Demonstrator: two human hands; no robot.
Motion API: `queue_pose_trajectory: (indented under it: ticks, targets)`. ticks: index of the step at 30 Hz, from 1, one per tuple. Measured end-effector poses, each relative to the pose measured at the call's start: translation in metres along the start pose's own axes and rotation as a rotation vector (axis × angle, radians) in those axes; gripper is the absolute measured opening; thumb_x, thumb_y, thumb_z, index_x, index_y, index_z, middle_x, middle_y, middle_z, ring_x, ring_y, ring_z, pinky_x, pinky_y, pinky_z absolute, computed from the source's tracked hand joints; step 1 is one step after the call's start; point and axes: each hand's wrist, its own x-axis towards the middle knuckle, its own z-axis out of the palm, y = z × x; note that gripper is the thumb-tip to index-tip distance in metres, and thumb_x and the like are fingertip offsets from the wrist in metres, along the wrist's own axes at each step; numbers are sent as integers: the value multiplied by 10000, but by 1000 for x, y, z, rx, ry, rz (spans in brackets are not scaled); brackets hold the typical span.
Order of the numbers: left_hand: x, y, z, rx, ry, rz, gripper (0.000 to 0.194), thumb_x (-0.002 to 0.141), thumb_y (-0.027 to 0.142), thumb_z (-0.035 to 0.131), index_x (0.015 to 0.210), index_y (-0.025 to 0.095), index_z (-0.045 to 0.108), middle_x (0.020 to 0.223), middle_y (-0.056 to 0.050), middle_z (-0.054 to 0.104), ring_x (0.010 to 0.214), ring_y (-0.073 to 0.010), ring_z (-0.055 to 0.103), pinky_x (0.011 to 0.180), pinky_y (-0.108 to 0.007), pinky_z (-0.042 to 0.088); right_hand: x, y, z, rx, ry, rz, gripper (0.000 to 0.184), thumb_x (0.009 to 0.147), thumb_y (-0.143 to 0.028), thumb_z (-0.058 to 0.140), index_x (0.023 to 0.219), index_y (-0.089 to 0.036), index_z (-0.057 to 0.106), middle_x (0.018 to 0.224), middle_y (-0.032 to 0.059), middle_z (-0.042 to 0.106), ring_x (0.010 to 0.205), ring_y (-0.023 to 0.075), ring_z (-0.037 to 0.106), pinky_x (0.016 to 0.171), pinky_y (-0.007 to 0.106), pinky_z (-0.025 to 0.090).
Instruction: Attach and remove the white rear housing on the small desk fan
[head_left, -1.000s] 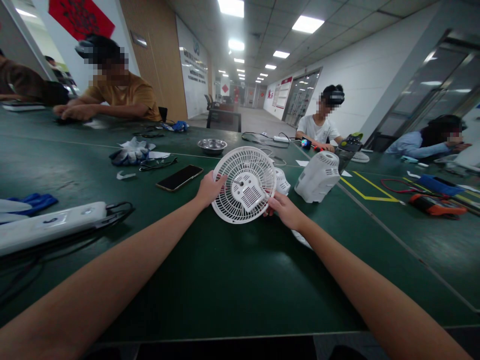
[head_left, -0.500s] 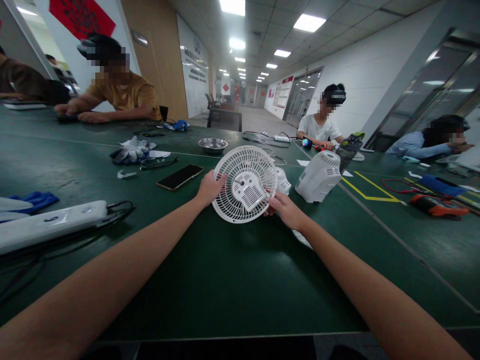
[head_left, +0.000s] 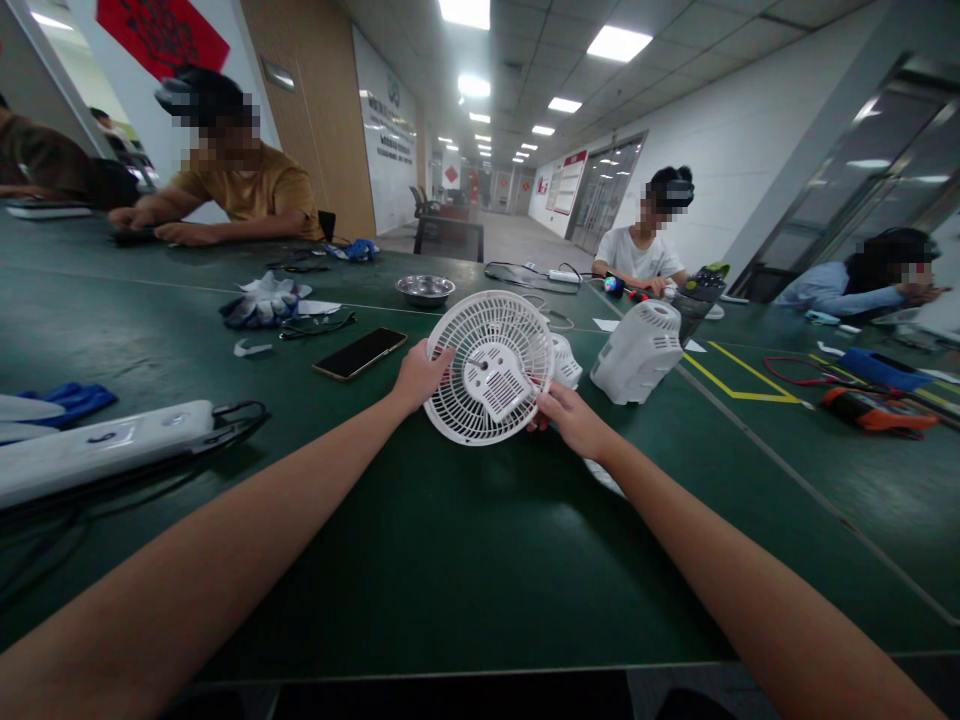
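Note:
A round white fan grille (head_left: 498, 382) is held tilted up above the green table, its slotted centre plate facing me. My left hand (head_left: 422, 376) grips the left rim, thumb over the front ribs and the other fingers hidden behind. On the lower right rim, my right hand (head_left: 570, 414) is closed with thumb and fingers pinching the edge. A white plastic part (head_left: 565, 362) shows partly behind the grille. Beyond my right hand stands a white plastic housing (head_left: 636, 354) with slots on top. Another white piece (head_left: 604, 478) lies mostly hidden under my right forearm.
A black phone (head_left: 361, 354) and a metal bowl (head_left: 425, 290) lie left of the grille. Farther left are gloves (head_left: 267, 300) and a white power strip (head_left: 112, 448). An orange multimeter (head_left: 877, 410) lies at right. Several people sit around the table, one person (head_left: 642, 240) across from me.
My hands and the fan grille stay practically still. Across the table, the person in white has shifted a hand slightly.

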Motion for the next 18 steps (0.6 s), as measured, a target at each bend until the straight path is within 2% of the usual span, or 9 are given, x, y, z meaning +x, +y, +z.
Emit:
queue_pose_trajectory:
  ticks: [9,13,18]
  targets:
    - [8,-11,1,-9,8,42,214,914,328,665,1039,157,636,991,-107,744,745,-212,736,680,-360,618,1,1,-1,3,-5,0,535,943,-696,504,1090,-188,585,802,20,656,686,148,629,614,267,489]
    - [3,-7,-2,-15,-30,54,220,923,332,653,1064,165,631,1021,-115,745,809,-235,744,697,-368,619,1,1,-1,-8,0,-6,524,943,-694,507,1078,-194,586,779,14,655,677,147,630,611,265,487]
    - [-2,1,-3,9,-15,27,224,927,332,651,1062,155,633,1030,-124,747,826,-236,744,726,-371,612,2,1,-1,-10,-7,-8,524,938,-702,506,1040,-194,582,772,13,657,674,147,635,607,264,489]
